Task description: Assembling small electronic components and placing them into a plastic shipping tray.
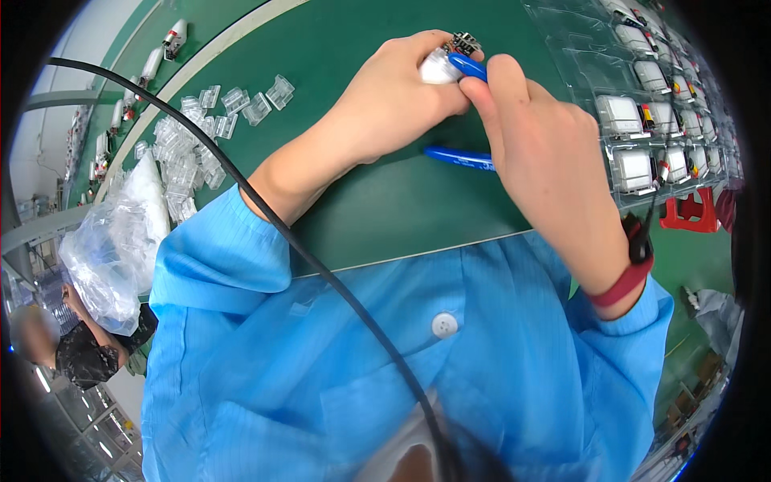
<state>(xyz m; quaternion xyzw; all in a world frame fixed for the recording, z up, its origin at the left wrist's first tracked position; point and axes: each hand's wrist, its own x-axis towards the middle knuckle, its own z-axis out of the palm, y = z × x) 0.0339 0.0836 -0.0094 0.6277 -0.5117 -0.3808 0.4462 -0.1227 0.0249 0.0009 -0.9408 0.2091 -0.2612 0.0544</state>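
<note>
My left hand (409,88) is closed around a small white plastic part (440,67). A small dark circuit board (464,43) shows at the part's far end, by the fingertips. My right hand (538,136) grips a pair of blue-handled pliers (458,157). Its two handles are spread and point left; the upper handle's end touches or lies just against the white part. The jaws are hidden behind my right hand. Both hands are close together above the green table mat (377,217).
Clear plastic pieces (181,149) lie piled at the left, beside a clear plastic bag (112,249). Clear trays with white units (634,169) stand at the right. A black cable (313,265) crosses the view. My right wrist wears a maroon band (622,285). Another person (84,345) sits far left.
</note>
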